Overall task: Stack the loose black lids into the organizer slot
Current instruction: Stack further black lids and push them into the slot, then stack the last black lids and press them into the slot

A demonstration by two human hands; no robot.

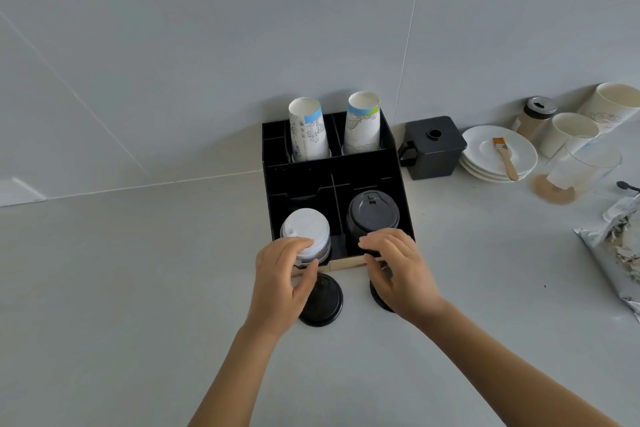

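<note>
A black organizer point(391, 180) stands against the wall. Its front right slot holds a stack of black lids point(372, 213); the front left slot holds a stack of white lids point(304, 229). Two loose black lids lie on the counter in front: one point(325, 302) under my left hand point(284, 281), the other point(379, 298) mostly hidden beneath my right hand point(398, 270). My left fingers curl around the front of the white stack without a clear grip. My right fingers hover spread over the organizer's front edge and the loose lid, holding nothing that I can see.
Two paper cup stacks point(308, 130) stand in the organizer's rear slots. To the right are a black square container point(433, 149), stacked white saucers point(485, 152) with a brush point(505, 158), cups, a clear cup point(581, 166) over spilled powder, and a foil bag point(620, 246).
</note>
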